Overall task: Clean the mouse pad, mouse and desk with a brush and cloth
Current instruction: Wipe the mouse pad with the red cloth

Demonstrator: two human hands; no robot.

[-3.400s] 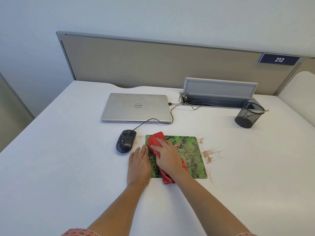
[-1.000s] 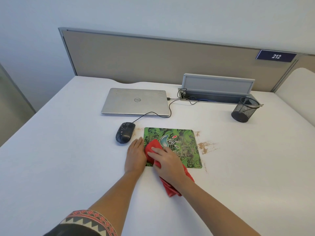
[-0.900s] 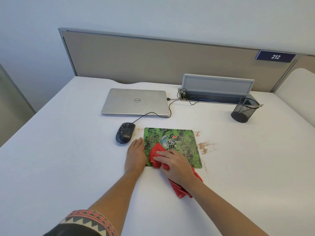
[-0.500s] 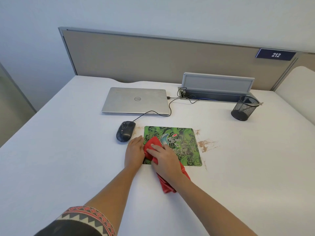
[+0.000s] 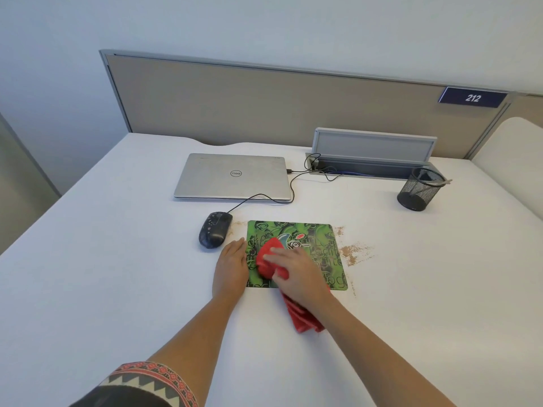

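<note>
On the white desk (image 5: 102,274), mid-frame, mouse (image 5: 215,229), then left hand (image 5: 231,268) flat, gripping nothing, pinning the pad (image 5: 317,239). Right hand (image 5: 296,273), pressing the cloth (image 5: 269,259), has slid back leftward; crumbs (image 5: 354,251) remain right.

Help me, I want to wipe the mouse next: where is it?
The mouse sits on the desk, just left of the mouse pad, in front of the laptop.

Right hand (image 5: 296,271) presses red cloth (image 5: 271,257) on green mouse pad (image 5: 320,239); left hand (image 5: 230,267) flat beside pad
</note>
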